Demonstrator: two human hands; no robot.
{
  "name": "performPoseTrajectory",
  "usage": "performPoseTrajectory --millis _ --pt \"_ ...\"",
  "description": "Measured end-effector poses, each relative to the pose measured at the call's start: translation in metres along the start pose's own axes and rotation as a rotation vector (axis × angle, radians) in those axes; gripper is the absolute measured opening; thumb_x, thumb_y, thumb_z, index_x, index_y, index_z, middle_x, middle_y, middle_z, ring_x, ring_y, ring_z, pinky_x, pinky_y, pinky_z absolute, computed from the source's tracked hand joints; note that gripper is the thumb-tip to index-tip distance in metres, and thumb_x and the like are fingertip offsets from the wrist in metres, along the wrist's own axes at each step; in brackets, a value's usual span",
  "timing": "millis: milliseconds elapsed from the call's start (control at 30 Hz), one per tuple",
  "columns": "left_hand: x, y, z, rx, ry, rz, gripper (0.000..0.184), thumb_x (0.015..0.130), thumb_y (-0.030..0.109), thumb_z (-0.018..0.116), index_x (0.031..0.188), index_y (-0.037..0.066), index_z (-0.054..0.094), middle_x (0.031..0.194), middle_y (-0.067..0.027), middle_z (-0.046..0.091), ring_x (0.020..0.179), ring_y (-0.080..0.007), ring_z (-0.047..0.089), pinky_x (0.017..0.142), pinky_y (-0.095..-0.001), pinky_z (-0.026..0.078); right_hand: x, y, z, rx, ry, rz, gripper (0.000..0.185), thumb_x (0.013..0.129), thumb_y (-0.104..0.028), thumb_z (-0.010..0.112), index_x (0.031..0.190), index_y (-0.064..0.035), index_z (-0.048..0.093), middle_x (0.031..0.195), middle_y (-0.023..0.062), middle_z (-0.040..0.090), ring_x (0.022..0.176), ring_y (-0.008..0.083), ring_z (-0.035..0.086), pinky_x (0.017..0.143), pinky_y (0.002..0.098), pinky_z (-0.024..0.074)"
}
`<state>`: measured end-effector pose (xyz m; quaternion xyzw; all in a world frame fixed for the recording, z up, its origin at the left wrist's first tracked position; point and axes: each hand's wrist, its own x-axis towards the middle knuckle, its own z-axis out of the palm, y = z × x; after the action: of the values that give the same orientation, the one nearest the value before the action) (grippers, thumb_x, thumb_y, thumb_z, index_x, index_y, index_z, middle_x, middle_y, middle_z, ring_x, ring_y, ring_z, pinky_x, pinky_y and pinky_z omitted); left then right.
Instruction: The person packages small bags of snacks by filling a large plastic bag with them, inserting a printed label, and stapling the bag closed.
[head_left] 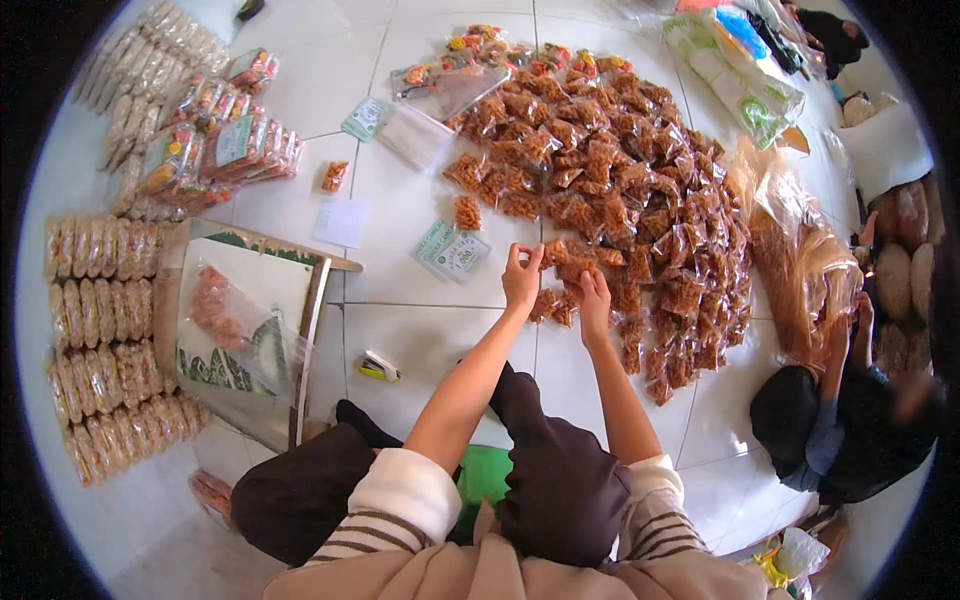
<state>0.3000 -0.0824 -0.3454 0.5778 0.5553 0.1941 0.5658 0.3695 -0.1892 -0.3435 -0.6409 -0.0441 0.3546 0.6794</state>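
Observation:
My left hand (pixel 521 277) pinches the edge of a small clear packet of orange-brown snacks (pixel 552 254). Close beside it, my right hand (pixel 594 303) has its fingers closed at another such packet (pixel 574 270); whether the two are separate or joined is hard to tell. Both hands are at the near left edge of a big spread of snack packets (pixel 600 160) on the floor. Two more packets (pixel 553 306) lie just below my hands, and a single packet (pixel 467 213) rests to the upper left. Printed green labels (pixel 455 252) are left of my left hand.
A stapler (pixel 379 366) lies on the tiles near a low table (pixel 310 340) bearing a plastic bag (pixel 250 325). Stacked packs (pixel 110 320) line the left wall. Clear plastic sleeves (pixel 415 138) are beyond the labels. At right, another person (pixel 850 420) sits by a large clear bag (pixel 800 260).

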Motion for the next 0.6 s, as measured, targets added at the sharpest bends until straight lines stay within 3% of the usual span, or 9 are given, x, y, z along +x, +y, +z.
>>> performPoseTrajectory --millis 33,67,133,200,267,300,367,433,600 --pt "0.001 0.007 -0.007 -0.092 -0.041 0.042 0.031 0.081 0.037 0.057 0.086 0.009 0.047 0.070 -0.0079 0.058 0.061 -0.0207 0.057 0.061 -0.0340 0.045 -0.003 -0.011 0.008 0.004 -0.013 -0.014 0.031 0.090 -0.020 0.044 0.115 -0.0017 0.047 0.099 0.0053 0.056 0.084 0.0096 0.052 0.071 0.0222 0.0417" --pt "-0.001 0.014 -0.013 -0.098 -0.033 0.058 0.031 0.081 0.037 0.057 0.086 0.009 0.047 0.070 -0.0079 0.058 0.061 -0.0207 0.057 0.061 -0.0340 0.045 -0.008 -0.023 0.014 0.131 -0.067 -0.032 0.026 0.090 -0.019 0.043 0.110 -0.0021 0.048 0.100 0.0064 0.056 0.088 0.0128 0.053 0.076 0.0265 0.0428" --pt "-0.009 0.040 -0.029 -0.696 -0.125 0.142 0.027 0.082 0.025 0.060 0.095 0.008 0.043 0.080 -0.0066 0.056 0.068 -0.0150 0.056 0.063 -0.0280 0.047 -0.023 -0.063 0.029 0.262 -0.134 -0.072 0.022 0.090 -0.017 0.042 0.105 -0.0025 0.049 0.101 0.0076 0.057 0.092 0.0161 0.055 0.081 0.0308 0.0439" --pt "-0.033 0.086 -0.057 -0.709 0.017 0.309 0.040 0.082 0.017 0.060 0.113 0.009 0.035 0.095 -0.0068 0.052 0.086 -0.0126 0.053 0.070 -0.0261 0.048 -0.036 -0.098 0.040 0.317 -0.260 -0.090 0.022 0.090 -0.018 0.043 0.106 -0.0041 0.048 0.101 0.0045 0.056 0.092 0.0136 0.054 0.078 0.0277 0.0441" --pt "-0.034 0.104 -0.083 -0.848 -0.061 0.320 0.044 0.081 0.016 0.060 0.118 0.008 0.037 0.099 -0.0067 0.052 0.088 -0.0123 0.054 0.073 -0.0254 0.047 -0.046 -0.123 0.053 0.354 -0.349 -0.102 0.019 0.089 -0.015 0.046 0.104 -0.0055 0.049 0.100 0.0057 0.056 0.090 0.0157 0.055 0.079 0.0297 0.0442" --pt "-0.038 0.116 -0.099 -0.847 -0.114 0.303 0.039 0.080 0.016 0.062 0.113 0.003 0.046 0.098 -0.0056 0.055 0.085 -0.0115 0.055 0.073 -0.0242 0.047 -0.059 -0.144 0.067 0.306 -0.353 -0.159 0.019 0.088 -0.015 0.048 0.104 -0.0051 0.049 0.100 0.0060 0.056 0.089 0.0160 0.055 0.079 0.0296 0.0443" --pt "-0.052 0.137 -0.129 -0.845 -0.104 0.344 0.033 0.079 0.016 0.063 0.106 0.002 0.050 0.095 -0.0052 0.056 0.082 -0.0112 0.056 0.072 -0.0238 0.047 -0.077 -0.173 0.089 0.248 -0.389 -0.276 0.021 0.085 -0.012 0.052 0.104 -0.0030 0.050 0.099 0.0061 0.056 0.089 0.0152 0.055 0.079 0.0291 0.0443" --pt "-0.072 0.159 -0.164 -0.800 -0.085 0.341 0.025 0.078 0.015 0.064 0.095 -0.003 0.057 0.085 -0.0052 0.060 0.075 -0.0110 0.058 0.069 -0.0229 0.048 -0.098 -0.202 0.110 0.292 -0.471 -0.266 0.021 0.086 -0.011 0.051 0.104 -0.0023 0.051 0.100 0.0063 0.057 0.090 0.0150 0.055 0.081 0.0307 0.0441" --pt "-0.105 0.187 -0.247 -0.666 0.034 0.630 0.024 0.079 0.015 0.063 0.094 -0.003 0.058 0.084 -0.0060 0.060 0.076 -0.0097 0.057 0.066 -0.0235 0.047 -0.153 -0.248 0.179 0.139 -0.744 -0.261 0.025 0.085 -0.013 0.052 0.106 0.0016 0.054 0.103 0.0048 0.057 0.092 0.0120 0.053 0.082 0.0274 0.0421"
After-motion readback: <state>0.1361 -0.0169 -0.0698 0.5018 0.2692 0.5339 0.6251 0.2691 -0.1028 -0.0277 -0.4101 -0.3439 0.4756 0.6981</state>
